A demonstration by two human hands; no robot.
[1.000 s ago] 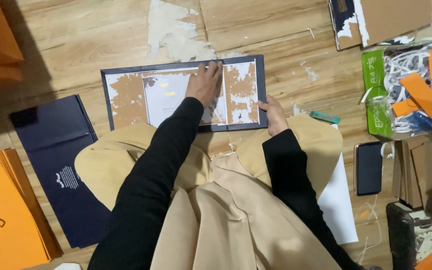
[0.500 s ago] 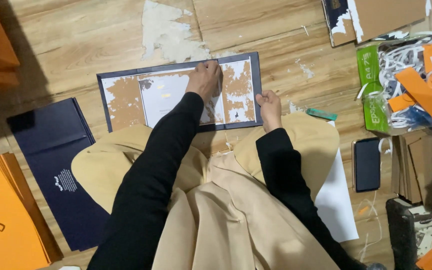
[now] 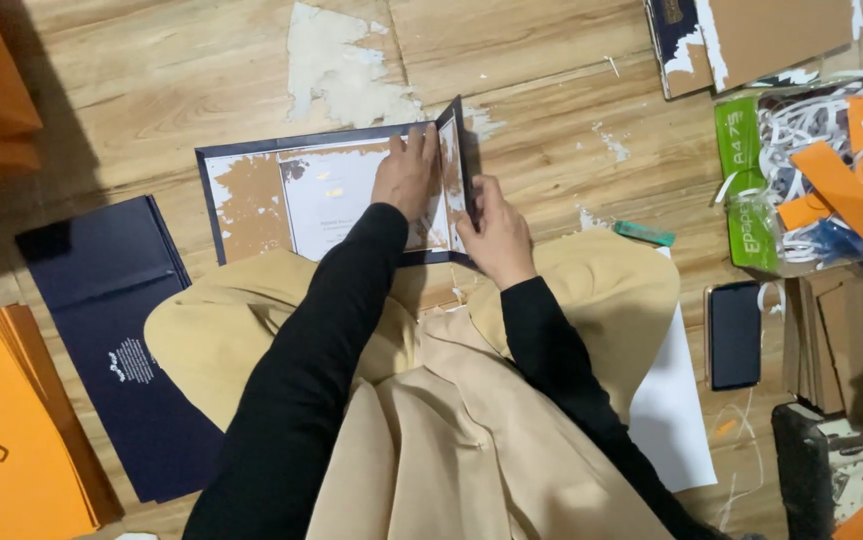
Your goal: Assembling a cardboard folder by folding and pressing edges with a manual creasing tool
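Here, nearest: right hand (image 3: 496,235) gripping the raised right flap (image 3: 454,170) of the dark blue folder (image 3: 251,160), fingers curled round its near edge. Left hand (image 3: 406,175) lies flat, fingers spread, pinning the white sheet (image 3: 336,195) inside. Fold-over under way; closing likely wants the flat hand withdrawn leftward, with bare floor (image 3: 541,70) beyond the far edge.

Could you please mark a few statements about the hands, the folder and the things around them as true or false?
1. The right hand is lifting the right flap of the dark blue folder. True.
2. The left hand rests flat on the folder's white sheet. True.
3. The phone lies left of the folder. False: it lies to the right, on the wooden floor.
4. The orange covers sit on top of the folder. False: they lie at lower left, apart.
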